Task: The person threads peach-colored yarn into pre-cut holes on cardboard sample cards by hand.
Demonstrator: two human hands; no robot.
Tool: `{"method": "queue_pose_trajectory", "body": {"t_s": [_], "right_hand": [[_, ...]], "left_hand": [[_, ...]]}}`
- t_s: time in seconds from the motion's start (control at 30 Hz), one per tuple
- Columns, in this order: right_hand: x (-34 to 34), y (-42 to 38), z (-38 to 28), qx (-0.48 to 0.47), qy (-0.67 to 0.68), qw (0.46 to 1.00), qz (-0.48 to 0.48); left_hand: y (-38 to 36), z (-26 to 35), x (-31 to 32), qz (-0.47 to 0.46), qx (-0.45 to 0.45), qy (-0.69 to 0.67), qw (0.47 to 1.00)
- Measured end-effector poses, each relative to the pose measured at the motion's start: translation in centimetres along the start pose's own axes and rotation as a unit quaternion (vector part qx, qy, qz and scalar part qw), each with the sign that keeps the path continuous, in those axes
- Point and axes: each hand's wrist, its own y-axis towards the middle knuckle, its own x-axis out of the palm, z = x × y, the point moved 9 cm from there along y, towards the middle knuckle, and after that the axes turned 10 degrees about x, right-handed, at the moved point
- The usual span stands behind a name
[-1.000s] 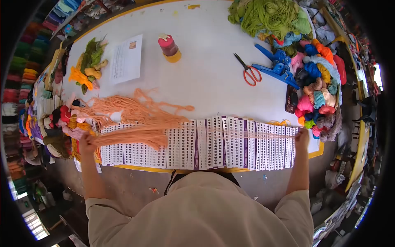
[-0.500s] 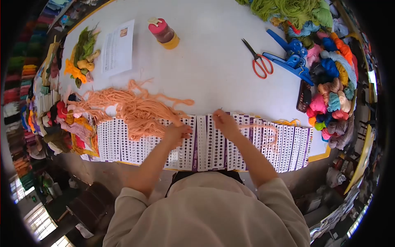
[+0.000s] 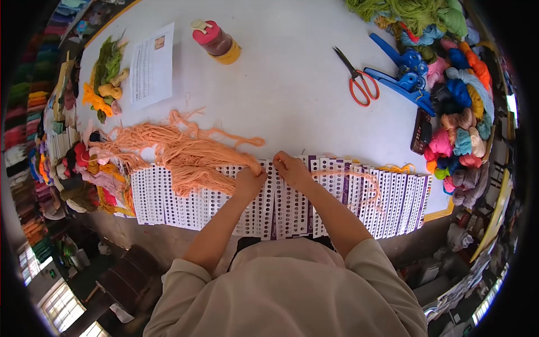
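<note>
A long row of overlapping white cards with punched holes and purple strips (image 3: 196, 205) lies along the table's near edge. My left hand (image 3: 250, 183) is closed on the end of a large heap of peach yarn (image 3: 185, 149), over the middle of the row. Close to its right, my right hand (image 3: 292, 170) is pinched at the top of the cards; what lies between its fingertips is too small to make out. Thin peach strands (image 3: 368, 178) trail over the cards to the right of that hand.
Red-handled scissors (image 3: 364, 87), a blue metal tool (image 3: 401, 78) and a dark handset (image 3: 420, 132) lie on the right, beside piled coloured skeins (image 3: 463, 101). A pink-lidded bottle (image 3: 218, 44), a printed sheet (image 3: 152, 66) and green and orange yarn (image 3: 105, 78) are at the far left.
My hands have come closer together: the right has moved left along the tops of the cards, the left slightly to the right. The view has shifted a little.
</note>
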Motion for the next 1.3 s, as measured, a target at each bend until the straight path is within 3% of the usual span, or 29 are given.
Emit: {"method": "queue_pose_trajectory", "body": {"t_s": [0.1,0.17,0.37,0.47,0.6,0.67,0.8,0.9,0.97,1.0,1.07,1.1,1.17,1.3], "right_hand": [[0.1,0.0,-0.3,-0.002,-0.004,1.000,-0.004],[0.3,0.1,0.0,-0.013,-0.011,1.000,0.011],[0.3,0.3,0.0,-0.032,0.014,0.999,0.013],[0.1,-0.1,-0.3,-0.007,0.022,1.000,-0.009],[-0.2,-0.1,-0.4,-0.032,0.023,0.999,0.004],[0.0,0.0,-0.4,-0.026,0.052,0.998,-0.020],[-0.2,0.1,-0.4,0.003,0.095,0.995,-0.036],[0.5,0.5,0.4,0.037,0.168,0.980,-0.103],[1.1,0.6,0.8,0.067,0.204,0.964,-0.155],[0.9,0.5,0.5,0.066,0.205,0.964,-0.156],[0.6,0.3,0.2,0.075,0.193,0.966,-0.157],[0.9,0.5,0.4,0.074,0.196,0.965,-0.157],[1.3,1.0,0.7,0.056,0.218,0.961,-0.161],[1.6,1.3,1.3,0.055,0.250,0.952,-0.167]], "left_hand": [[-0.1,-0.6,0.4,-0.018,-0.035,-0.077,0.996],[-0.6,0.1,0.3,-0.043,-0.115,-0.129,0.984],[0.4,-0.5,0.8,-0.023,-0.160,-0.220,0.962],[1.8,-0.2,1.2,-0.079,-0.106,-0.147,0.980],[1.8,0.0,1.0,-0.097,-0.147,-0.115,0.978],[0.6,0.1,1.5,-0.073,-0.267,-0.372,0.886],[1.8,0.5,1.9,-0.096,-0.202,-0.398,0.889],[2.1,0.5,1.9,-0.131,-0.168,-0.341,0.915],[2.5,1.6,0.3,-0.131,-0.086,-0.168,0.973],[2.0,1.4,0.2,-0.130,-0.086,-0.167,0.974],[0.4,-0.2,-0.7,-0.028,-0.187,-0.387,0.902],[0.1,-0.4,-0.9,-0.029,-0.187,-0.385,0.903],[-0.9,0.1,0.7,-0.060,-0.244,-0.583,0.772],[-1.4,2.4,2.0,-0.114,-0.259,-0.626,0.727]]}}
